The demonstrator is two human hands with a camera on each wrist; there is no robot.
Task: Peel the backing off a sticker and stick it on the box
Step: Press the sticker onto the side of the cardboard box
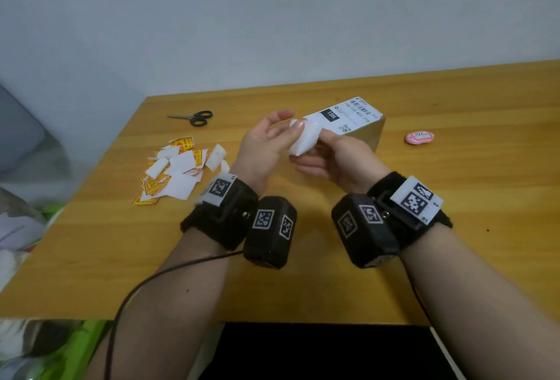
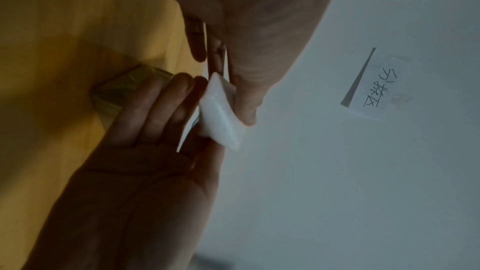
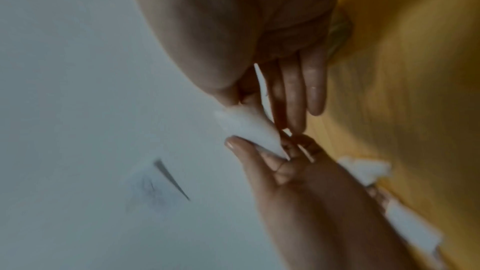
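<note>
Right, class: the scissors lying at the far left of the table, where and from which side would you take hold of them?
Grip the scissors by their black loop handles, which point right toward the hands; the closed blades point left. Coming from above on the right looks easiest, since they lie flat on the table.

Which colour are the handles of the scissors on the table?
Black. The scissors show best in the head view.

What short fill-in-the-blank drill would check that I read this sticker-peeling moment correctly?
1. Both hands hold the white sticker above the ____.
2. The scissors lie to the ____ of the cardboard box.
3. The box's top carries a printed shipping ____.
4. The small pink object lies on the box's ____ side.

Missing words: table; left; label; right
</note>
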